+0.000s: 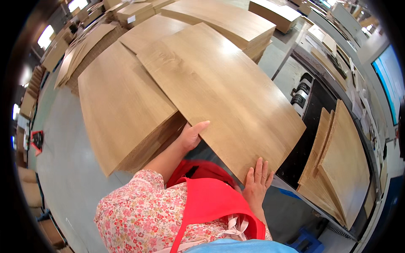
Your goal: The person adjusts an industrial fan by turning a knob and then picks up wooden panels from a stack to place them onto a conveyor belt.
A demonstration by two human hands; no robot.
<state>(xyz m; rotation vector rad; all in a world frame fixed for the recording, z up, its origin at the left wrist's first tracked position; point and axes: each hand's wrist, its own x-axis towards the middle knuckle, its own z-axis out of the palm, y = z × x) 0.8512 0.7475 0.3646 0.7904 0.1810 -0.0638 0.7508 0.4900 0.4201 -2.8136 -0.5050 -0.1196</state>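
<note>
A large wood-grain panel (223, 92) slants across the middle, its far part over the stacked boards and its right corner over the black machine bed. My left hand (192, 135) grips its left edge, thumb on top and fingers hidden underneath. At the near end of the panel, my right hand (257, 185) rests with its fingers stretched out and spread on the top face. A stack of similar panels (122, 101) stands left of the held one.
A black machine bed (310, 130) runs along the right, with several loose panels (344, 164) leaning together on it. More board stacks (228, 21) stand at the back. A screen (390, 80) is at far right. Beneath the machine sits a blue plastic stool (307, 241).
</note>
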